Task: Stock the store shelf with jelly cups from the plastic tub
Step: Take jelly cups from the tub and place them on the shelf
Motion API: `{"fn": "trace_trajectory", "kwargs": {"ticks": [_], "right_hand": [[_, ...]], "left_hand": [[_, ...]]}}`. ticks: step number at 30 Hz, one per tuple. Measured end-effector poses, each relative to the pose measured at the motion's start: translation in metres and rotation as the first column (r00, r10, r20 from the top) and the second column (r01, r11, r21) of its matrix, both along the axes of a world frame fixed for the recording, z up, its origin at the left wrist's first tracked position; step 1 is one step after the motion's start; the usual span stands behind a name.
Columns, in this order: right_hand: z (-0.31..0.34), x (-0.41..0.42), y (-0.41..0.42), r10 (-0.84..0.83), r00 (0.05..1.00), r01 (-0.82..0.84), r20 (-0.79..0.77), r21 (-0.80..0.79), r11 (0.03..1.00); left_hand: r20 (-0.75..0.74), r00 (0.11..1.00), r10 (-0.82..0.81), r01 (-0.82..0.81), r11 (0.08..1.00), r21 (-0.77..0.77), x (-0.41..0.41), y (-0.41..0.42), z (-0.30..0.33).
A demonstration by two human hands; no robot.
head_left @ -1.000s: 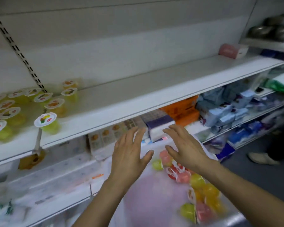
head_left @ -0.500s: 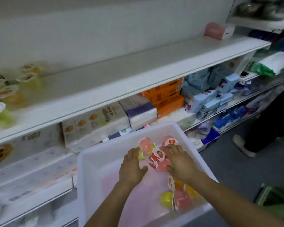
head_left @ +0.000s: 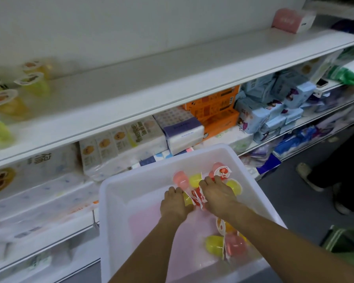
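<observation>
A white translucent plastic tub (head_left: 119, 193) sits in front of me at waist height. Loose jelly cups (head_left: 194, 179) in pink, yellow and red lie at its far end, and another cluster (head_left: 223, 245) lies near the right wall. My left hand (head_left: 175, 203) reaches into the tub, fingers curled around a yellow cup. Beside it, my right hand (head_left: 218, 196) curls over red-lidded cups. The long white store shelf (head_left: 172, 84) is above, with several blurred yellow and green jelly cups (head_left: 32, 82) standing at its left end.
A pink box (head_left: 290, 20) sits at the shelf's far right. Under the shelf are tissue packs (head_left: 121, 139), orange boxes (head_left: 217, 111) and blue packs (head_left: 272, 111). Another person's shoes (head_left: 307, 174) stand on the floor at right, near a green crate (head_left: 345, 242).
Both hands dropped from above the tub down into it and closed on the cups at its far end. My view swung right and down.
</observation>
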State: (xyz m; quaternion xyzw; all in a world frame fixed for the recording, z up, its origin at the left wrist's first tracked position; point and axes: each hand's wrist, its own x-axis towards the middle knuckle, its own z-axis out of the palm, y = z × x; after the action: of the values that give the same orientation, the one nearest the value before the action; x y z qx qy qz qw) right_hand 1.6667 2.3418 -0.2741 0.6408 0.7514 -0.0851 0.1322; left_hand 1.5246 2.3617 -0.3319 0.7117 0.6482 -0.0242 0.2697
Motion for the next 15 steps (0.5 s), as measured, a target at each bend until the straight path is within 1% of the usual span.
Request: {"fn": "trace_trajectory", "kwargs": {"ticks": [2, 4, 5, 6, 7, 8, 9, 10, 11, 12, 13, 15], "right_hand": [[0.001, -0.001, -0.004, -0.01, 1.0, 0.01, -0.025, -0.013, 1.0], [0.004, 0.0, -0.008, -0.035, 0.996, 0.034, -0.077, -0.015, 0.999], [0.007, 0.001, -0.011, -0.079, 0.988, 0.078, -0.133, -0.011, 0.997], [0.01, 0.004, -0.012, -0.171, 0.958, 0.171, -0.229, -0.02, 0.985], [0.015, 0.005, -0.014, -0.296, 0.886, 0.294, -0.356, -0.062, 0.954], [0.022, 0.005, -0.016, -0.425, 0.764, 0.415, -0.485, -0.135, 0.9], [0.031, 0.005, -0.017, -0.519, 0.608, 0.5, -0.6, -0.219, 0.838], [0.039, 0.002, -0.018, -0.57, 0.445, 0.544, -0.69, -0.297, 0.785], [0.047, -0.001, -0.02, -0.581, 0.299, 0.555, -0.757, -0.357, 0.751], [0.056, -0.007, -0.022, -0.571, 0.191, 0.549, -0.799, -0.395, 0.736], [0.065, -0.014, -0.026, -0.553, 0.117, 0.54, -0.825, -0.414, 0.732], [0.08, -0.03, -0.031, -0.52, 0.045, 0.518, -0.853, -0.425, 0.742]], "left_hand": [[0.079, 0.996, 0.047, -0.042, 0.997, -0.061, -0.003, -0.005, -0.005], [0.195, 0.973, 0.125, -0.103, 0.987, -0.122, -0.007, -0.01, -0.006], [0.276, 0.94, 0.203, -0.162, 0.973, -0.163, -0.011, -0.014, -0.004], [0.358, 0.882, 0.306, -0.243, 0.947, -0.212, -0.016, -0.018, 0.001], [0.424, 0.807, 0.411, -0.326, 0.908, -0.262, -0.022, -0.022, 0.006], [0.478, 0.724, 0.498, -0.396, 0.867, -0.303, -0.03, -0.026, 0.012], [0.523, 0.65, 0.552, -0.442, 0.834, -0.33, -0.038, -0.03, 0.02], [0.563, 0.587, 0.582, -0.474, 0.81, -0.345, -0.046, -0.035, 0.029], [0.597, 0.54, 0.593, -0.492, 0.798, -0.347, -0.053, -0.039, 0.04], [0.629, 0.503, 0.593, -0.506, 0.792, -0.341, -0.06, -0.043, 0.052], [0.659, 0.477, 0.582, -0.513, 0.793, -0.329, -0.067, -0.046, 0.064], [0.717, 0.432, 0.547, -0.521, 0.8, -0.297, -0.079, -0.053, 0.087]]}}
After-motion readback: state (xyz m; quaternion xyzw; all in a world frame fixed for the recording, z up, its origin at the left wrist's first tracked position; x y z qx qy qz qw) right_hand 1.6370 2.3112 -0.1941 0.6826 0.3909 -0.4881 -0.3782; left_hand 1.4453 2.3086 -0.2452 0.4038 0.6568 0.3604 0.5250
